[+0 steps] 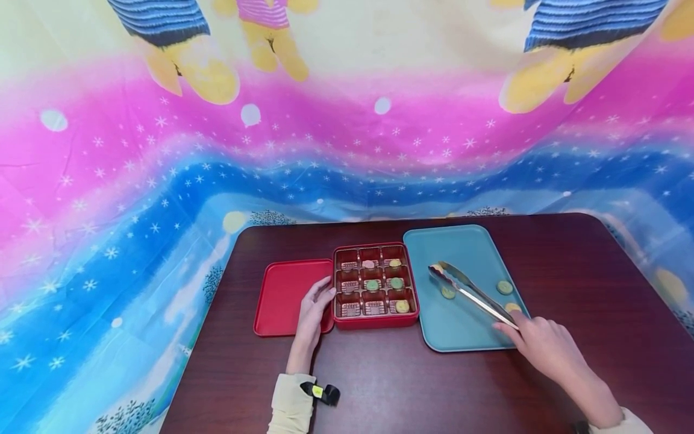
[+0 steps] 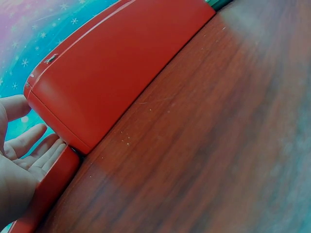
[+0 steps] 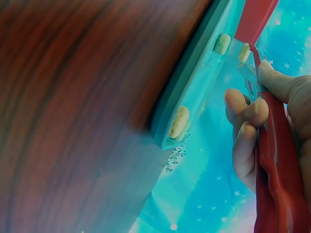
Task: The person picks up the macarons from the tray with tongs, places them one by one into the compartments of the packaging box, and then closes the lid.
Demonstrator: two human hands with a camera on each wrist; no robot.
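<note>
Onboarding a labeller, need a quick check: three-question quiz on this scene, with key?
1. Which hand holds the tongs?
2. In the head view, where is the lid?
a) on the box
b) left of the box
c) behind the box
3. True or false: five of the box's nine compartments hold a macaron.

Key:
1. The right hand.
2. b
3. True.
</note>
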